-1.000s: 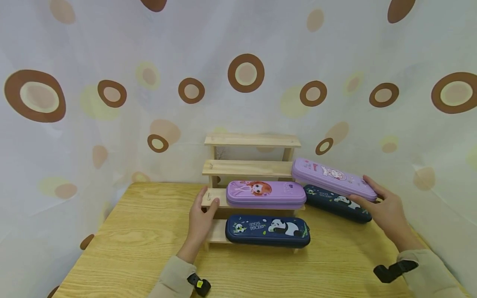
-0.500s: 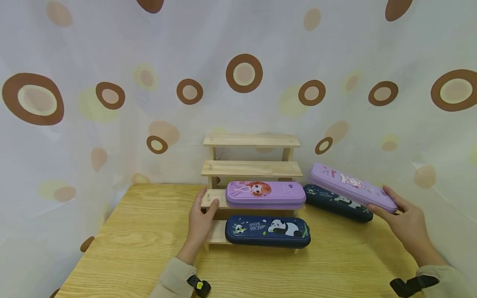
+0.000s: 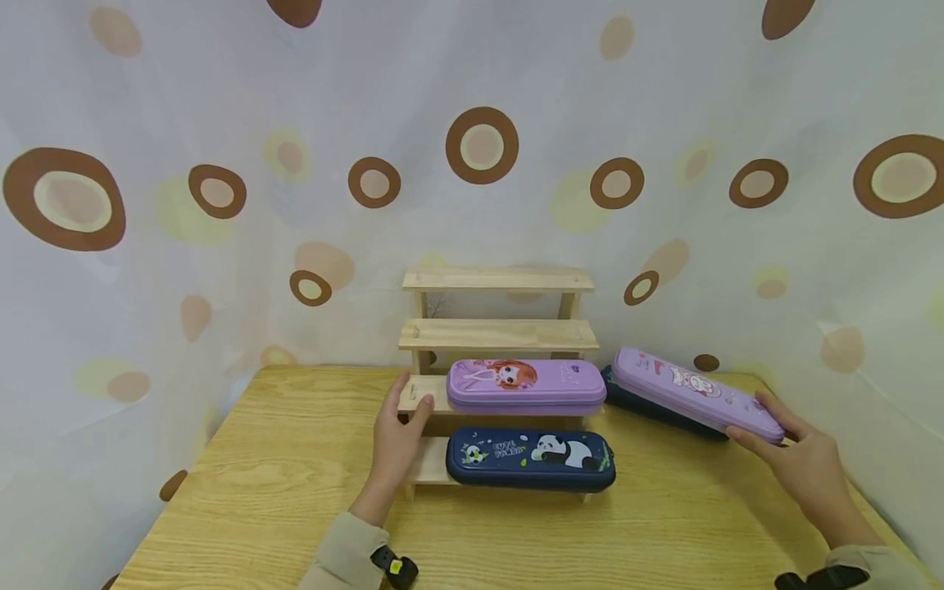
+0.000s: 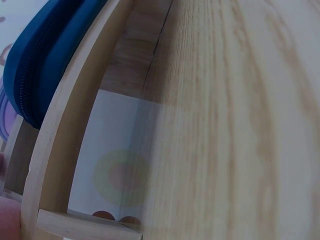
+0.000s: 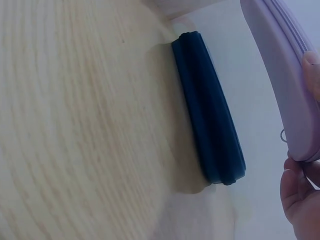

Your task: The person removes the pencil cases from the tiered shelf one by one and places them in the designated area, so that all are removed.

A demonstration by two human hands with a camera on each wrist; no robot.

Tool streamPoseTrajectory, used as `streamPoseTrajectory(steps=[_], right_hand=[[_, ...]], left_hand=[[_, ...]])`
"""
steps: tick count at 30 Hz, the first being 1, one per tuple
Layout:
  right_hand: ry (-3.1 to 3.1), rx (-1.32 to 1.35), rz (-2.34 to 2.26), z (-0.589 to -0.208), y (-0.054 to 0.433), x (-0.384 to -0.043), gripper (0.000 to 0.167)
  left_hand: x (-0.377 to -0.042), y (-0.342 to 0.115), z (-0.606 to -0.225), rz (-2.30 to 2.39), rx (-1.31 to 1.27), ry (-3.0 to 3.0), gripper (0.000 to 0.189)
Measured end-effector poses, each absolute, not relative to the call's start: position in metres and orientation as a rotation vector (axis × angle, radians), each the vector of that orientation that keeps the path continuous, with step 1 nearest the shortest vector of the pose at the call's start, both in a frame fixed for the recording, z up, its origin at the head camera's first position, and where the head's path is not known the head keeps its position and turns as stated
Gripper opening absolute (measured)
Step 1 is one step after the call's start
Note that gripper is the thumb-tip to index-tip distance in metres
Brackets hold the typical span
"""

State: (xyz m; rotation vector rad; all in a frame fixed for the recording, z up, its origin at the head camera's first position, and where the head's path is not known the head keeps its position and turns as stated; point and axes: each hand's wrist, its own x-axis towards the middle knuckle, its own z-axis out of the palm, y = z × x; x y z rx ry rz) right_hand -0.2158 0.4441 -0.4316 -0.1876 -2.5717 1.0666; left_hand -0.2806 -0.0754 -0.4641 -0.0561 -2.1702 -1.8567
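My right hand [image 3: 804, 463] pinches the near right end of a light purple pencil case [image 3: 686, 385] with a rabbit-like picture. That case is held tilted, overlapping a dark blue pencil case [image 5: 207, 110] that lies on the table. In the right wrist view there is a gap between the two cases. My left hand [image 3: 398, 434] grips the left end of a step-like wooden rack [image 3: 501, 333], thumb near the second step from the bottom. On that step rests a purple pencil case [image 3: 527, 385] with a red-haired girl. A navy panda pencil case [image 3: 529, 459] lies on the lowest step.
The wood-grain table [image 3: 243, 475] carries the rack and ends at a patterned curtain [image 3: 483, 221] behind. The rack's top step [image 3: 498, 279] and the step below it are bare. Both sleeves bear black wrist straps.
My right hand has carried the light purple case rightward off the rack's side, then lowered it over the dark case. My left hand stays at the rack.
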Motion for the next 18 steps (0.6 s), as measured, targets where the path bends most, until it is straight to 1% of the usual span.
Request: streamPoseTrajectory(steps=[11, 18], right_hand=[[-2.686, -0.139, 0.953, -0.450, 0.446, -0.214, 0.079], [-2.775, -0.129, 0.988, -0.458, 0.443, -0.213, 0.084]], left_hand=[[-0.281, -0.077, -0.466, -1.866, -0.059, -2.170, 0.064], [-0.282, -0.076, -0.466, -1.870, -0.041, -2.176, 0.063]])
